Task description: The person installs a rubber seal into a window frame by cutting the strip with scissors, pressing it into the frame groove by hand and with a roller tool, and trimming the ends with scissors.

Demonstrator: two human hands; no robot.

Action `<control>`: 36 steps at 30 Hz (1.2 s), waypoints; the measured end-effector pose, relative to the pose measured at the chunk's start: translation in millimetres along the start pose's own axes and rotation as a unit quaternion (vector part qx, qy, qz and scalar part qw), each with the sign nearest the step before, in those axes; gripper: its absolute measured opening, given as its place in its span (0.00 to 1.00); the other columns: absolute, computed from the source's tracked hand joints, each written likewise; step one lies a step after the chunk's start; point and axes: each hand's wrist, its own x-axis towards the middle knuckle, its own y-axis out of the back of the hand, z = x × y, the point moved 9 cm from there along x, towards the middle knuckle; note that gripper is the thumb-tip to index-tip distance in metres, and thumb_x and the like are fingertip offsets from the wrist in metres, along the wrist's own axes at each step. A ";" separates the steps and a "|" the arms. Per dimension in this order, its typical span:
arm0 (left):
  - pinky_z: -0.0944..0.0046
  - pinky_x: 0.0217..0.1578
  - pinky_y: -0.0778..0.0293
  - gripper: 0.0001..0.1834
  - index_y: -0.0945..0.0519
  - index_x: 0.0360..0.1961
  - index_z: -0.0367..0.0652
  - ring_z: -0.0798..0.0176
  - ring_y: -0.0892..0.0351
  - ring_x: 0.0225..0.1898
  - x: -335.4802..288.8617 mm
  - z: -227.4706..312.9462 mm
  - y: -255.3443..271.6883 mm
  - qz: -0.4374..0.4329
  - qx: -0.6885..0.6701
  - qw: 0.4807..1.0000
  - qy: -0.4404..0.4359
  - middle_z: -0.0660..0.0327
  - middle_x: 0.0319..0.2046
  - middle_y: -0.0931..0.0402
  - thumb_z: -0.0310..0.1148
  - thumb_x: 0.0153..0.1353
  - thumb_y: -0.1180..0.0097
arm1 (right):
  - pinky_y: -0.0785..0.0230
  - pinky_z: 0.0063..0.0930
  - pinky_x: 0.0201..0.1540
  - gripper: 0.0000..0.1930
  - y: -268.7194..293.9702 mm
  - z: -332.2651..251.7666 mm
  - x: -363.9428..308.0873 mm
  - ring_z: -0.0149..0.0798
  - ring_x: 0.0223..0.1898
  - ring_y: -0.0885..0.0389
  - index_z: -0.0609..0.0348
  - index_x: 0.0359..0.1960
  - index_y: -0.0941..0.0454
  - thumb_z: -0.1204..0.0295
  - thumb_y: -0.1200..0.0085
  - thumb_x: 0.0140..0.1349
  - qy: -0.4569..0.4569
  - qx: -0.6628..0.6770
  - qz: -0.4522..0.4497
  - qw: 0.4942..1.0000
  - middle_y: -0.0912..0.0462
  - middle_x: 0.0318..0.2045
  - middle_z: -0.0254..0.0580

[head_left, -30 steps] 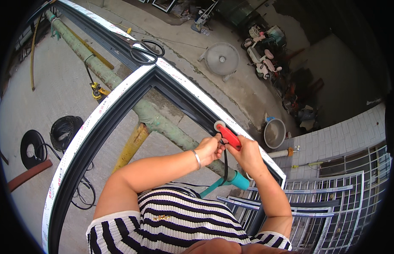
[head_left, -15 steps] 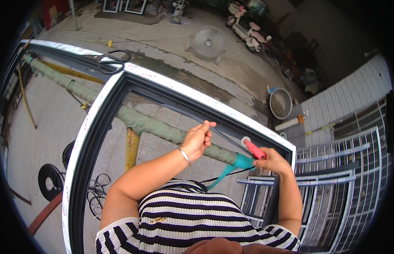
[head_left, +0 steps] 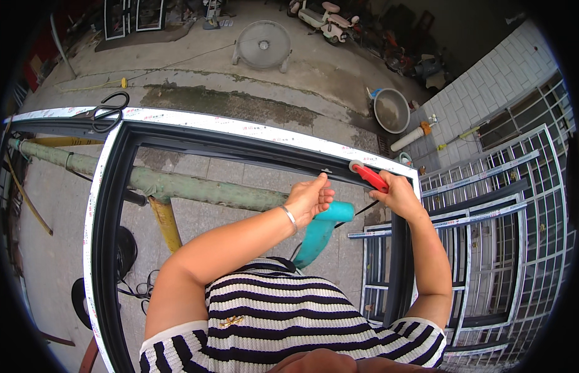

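My right hand [head_left: 398, 194] is closed round the red handle of a roller [head_left: 370, 177]. Its pale wheel rests at the inner edge of the far bar of a large window frame [head_left: 258, 130], near the right corner. The frame is dark inside, with white printed film on its outer face. Left of the roller, my left hand [head_left: 311, 197] is just inside the same bar, fingers curled and thumb pointing at it. Whatever those fingers hold is hidden. Black scissors [head_left: 108, 112] lie on the frame's far left corner.
A green pipe [head_left: 202, 188] with a teal-wrapped end [head_left: 327, 227] passes beneath the frame. Metal grilles and frames [head_left: 476, 248] lean at the right. Beyond are a fan [head_left: 263, 45], a basin [head_left: 392, 110] and a scooter [head_left: 327, 18]. Black coils [head_left: 125, 252] lie at the left.
My right hand has lifted the roller up to the far bar. The dark strip stretched between my hands before no longer shows apart from the bar. The view has shifted toward the right.
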 end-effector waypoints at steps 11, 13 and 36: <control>0.66 0.26 0.21 0.23 0.24 0.37 0.36 0.66 0.24 0.25 23.4 -14.2 1.2 0.039 -0.054 0.998 -0.019 0.59 0.27 0.24 0.50 0.70 0.44 | 0.31 0.46 0.35 0.14 2.8 5.0 5.6 0.57 0.31 0.21 0.59 0.34 0.25 0.65 0.32 0.55 0.018 -0.044 0.018 0.999 0.21 0.24 0.52; 0.67 0.27 0.20 0.20 0.24 0.37 0.36 0.66 0.24 0.25 23.4 -10.4 -4.0 0.022 -0.037 0.998 -0.045 0.60 0.27 0.24 0.47 0.70 0.43 | 0.29 0.51 0.38 0.14 2.0 -1.2 8.0 0.59 0.36 0.19 0.57 0.33 0.26 0.64 0.33 0.56 0.020 -0.118 0.036 0.992 0.18 0.29 0.52; 0.63 0.31 0.20 0.15 0.25 0.35 0.40 0.68 0.27 0.25 34.2 -10.3 7.8 0.119 -0.019 0.993 -0.004 0.64 0.27 0.25 0.41 0.75 0.50 | 0.29 0.50 0.37 0.16 15.2 -55.7 2.5 0.60 0.36 0.19 0.59 0.39 0.27 0.60 0.39 0.62 0.093 -0.132 0.045 0.986 0.18 0.32 0.54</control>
